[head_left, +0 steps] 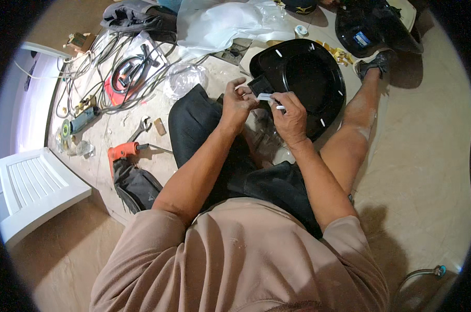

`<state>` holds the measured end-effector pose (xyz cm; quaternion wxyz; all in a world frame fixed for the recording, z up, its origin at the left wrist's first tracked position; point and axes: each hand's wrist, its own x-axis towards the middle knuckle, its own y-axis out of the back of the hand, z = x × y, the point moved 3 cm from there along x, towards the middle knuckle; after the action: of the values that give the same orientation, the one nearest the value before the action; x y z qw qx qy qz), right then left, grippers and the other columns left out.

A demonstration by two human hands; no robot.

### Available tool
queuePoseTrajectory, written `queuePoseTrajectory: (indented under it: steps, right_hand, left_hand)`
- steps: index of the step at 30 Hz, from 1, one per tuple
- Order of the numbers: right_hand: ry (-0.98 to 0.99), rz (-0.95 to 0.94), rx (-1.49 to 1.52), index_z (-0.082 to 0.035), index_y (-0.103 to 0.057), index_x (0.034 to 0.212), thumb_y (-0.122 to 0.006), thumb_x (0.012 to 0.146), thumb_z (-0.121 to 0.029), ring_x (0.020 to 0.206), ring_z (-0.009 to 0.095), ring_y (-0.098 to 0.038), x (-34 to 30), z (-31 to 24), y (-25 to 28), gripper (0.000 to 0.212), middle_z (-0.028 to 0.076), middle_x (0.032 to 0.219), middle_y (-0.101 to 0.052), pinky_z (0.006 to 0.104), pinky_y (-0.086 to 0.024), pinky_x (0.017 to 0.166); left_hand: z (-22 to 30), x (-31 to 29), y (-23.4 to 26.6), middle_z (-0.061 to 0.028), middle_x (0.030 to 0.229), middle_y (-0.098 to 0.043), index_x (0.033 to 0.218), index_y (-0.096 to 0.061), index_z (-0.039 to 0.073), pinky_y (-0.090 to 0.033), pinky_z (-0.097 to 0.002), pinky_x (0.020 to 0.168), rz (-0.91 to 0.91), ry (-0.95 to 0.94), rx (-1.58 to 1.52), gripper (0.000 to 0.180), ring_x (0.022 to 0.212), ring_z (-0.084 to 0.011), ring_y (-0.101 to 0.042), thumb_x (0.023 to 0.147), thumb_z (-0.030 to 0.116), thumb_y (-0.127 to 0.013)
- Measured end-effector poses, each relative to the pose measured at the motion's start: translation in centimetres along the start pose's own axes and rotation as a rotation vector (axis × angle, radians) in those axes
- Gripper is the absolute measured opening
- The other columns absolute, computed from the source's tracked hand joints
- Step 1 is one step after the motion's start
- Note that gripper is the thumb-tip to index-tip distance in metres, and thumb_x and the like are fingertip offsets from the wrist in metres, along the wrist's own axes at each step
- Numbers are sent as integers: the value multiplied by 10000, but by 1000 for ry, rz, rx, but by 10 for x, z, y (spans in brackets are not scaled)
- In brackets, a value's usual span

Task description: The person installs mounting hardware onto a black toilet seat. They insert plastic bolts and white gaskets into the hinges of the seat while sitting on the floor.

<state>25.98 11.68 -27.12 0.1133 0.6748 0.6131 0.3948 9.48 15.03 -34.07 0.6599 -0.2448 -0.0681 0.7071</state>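
Observation:
My left hand point(238, 103) has curled fingers, and its fingertips pinch the left end of a small flat white piece point(265, 96). My right hand point(290, 115) is closed on the other end of this piece; a short white stick point(280, 107) also shows between its fingers. Just beyond my hands lies a glossy black oval shell point(331, 83) with a raised rim and several short white strips along its edge. A small dark rectangular part point(260, 85) sits at its left side, right beside my fingers. Between my legs, clear plastic point(266, 130) is partly hidden by my arms.
On the left floor lie an orange power tool point(123, 151), an adjustable wrench point(141, 127), tangled cables point(103, 67) and a blue-grey canister point(83, 120). A white louvred panel point(38, 182) stands nearer. White plastic sheeting point(220, 23) and a black glossy fixture point(375, 26) are at the far side.

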Motion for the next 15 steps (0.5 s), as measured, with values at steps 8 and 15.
queuePoseTrajectory:
  steps: [8, 15]
  right_hand:
    - [29, -29, -129, -111, -708, 1009, -663, 798, 9, 871, 352, -654, -4, 2, -1, 247, 126, 949, -604, 439, -542, 741]
    - [18, -111, -42, -111, -738, 994, -630, 785, 68, 833, 315, -647, 7, 17, 9, 296, 109, 899, -585, 397, -528, 707]
  left_hand:
    - [7, -7, -5, -48, 1039, -519, 1450, -499, 3, -597, -306, 781, -116, 18, 142, 794, 918, -162, -623, 719, -198, -734]
    - [7, -4, -6, -70, 1060, -562, 1452, -487, -12, -591, -299, 769, -128, 5, 183, 810, 910, -163, -631, 704, -176, -753]
